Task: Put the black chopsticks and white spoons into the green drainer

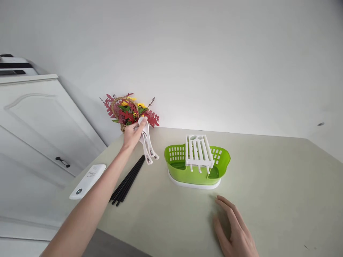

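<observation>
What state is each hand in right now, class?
Left hand: closed, holding white spoons.
Right hand: open, loosely curved, nothing visible in it, near the green basket.

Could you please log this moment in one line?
left hand: holding white spoons | right hand: empty, near green basket | black chopsticks: on table

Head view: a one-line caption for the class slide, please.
Left hand holds white spoons near black chopsticks; right hand is near a green cutlery basket.
</observation>
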{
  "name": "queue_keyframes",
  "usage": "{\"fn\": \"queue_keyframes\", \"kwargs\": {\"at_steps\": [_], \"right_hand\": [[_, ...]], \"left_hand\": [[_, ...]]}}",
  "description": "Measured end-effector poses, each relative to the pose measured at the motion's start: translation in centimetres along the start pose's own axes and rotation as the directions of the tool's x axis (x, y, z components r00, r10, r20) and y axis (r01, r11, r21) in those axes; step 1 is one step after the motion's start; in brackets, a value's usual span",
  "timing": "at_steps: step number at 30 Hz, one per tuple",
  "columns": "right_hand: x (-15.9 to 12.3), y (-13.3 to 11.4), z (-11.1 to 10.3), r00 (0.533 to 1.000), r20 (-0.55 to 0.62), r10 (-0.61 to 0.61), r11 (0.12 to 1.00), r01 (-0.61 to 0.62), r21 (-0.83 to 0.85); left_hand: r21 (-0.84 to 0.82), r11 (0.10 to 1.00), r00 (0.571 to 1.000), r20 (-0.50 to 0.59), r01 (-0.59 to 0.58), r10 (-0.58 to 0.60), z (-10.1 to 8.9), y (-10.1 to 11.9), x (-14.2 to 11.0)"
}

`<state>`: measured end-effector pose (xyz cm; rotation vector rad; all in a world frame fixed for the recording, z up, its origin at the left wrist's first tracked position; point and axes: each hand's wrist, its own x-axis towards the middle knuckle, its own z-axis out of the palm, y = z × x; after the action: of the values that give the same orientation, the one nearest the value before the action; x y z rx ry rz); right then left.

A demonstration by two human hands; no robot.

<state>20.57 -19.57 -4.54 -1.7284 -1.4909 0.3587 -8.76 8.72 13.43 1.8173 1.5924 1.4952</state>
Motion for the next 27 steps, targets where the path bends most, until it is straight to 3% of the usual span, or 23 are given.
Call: {"fn": "queue_keyframes", "kwargs": {"at_steps": [2, 5, 8, 11, 19, 27], "right_hand": [[0.0, 0.0, -0.2, 1.000, 0.009, -0.004, 1.000, 0.004, 0.009], [-0.1, -0.2, -0.4, 1.000, 0.007, -0.003, 1.000, 0.002, 0.025], [-0.1, -0.4, -0.5, 1.000, 0.006, 0.006, 0.999, -0.007, 0.032], [-0.1, -0.4, -0.5, 1.000, 0.007, 0.001, 0.999, -0.001, 0.032], [-0.3, -0.3, -0.7, 0.999, 0.046, 0.012, 1.000, -0.013, 0.023], [-0.2, -0.5, -0.8, 1.000, 0.009, 0.002, 1.000, -0.002, -0.001]], "left_hand": [[0.157, 0.986, 0.978, 0.192, 0.051, -0.081, -0.9, -1.7, -1.1], [0.369, 0.929, 0.882, 0.446, -0.029, -0.150, -1.0, -3.9, -3.1], [0.442, 0.886, 0.811, 0.564, -0.138, -0.155, -0.4, -6.0, -4.8], [0.465, 0.872, 0.766, 0.613, -0.155, -0.191, 0.2, -7.7, -5.7], [0.546, 0.812, 0.785, 0.588, -0.205, -0.197, 0.7, -8.2, -6.6], [0.711, 0.641, 0.835, 0.514, -0.289, -0.194, 1.6, -7.6, -7.6]]}}
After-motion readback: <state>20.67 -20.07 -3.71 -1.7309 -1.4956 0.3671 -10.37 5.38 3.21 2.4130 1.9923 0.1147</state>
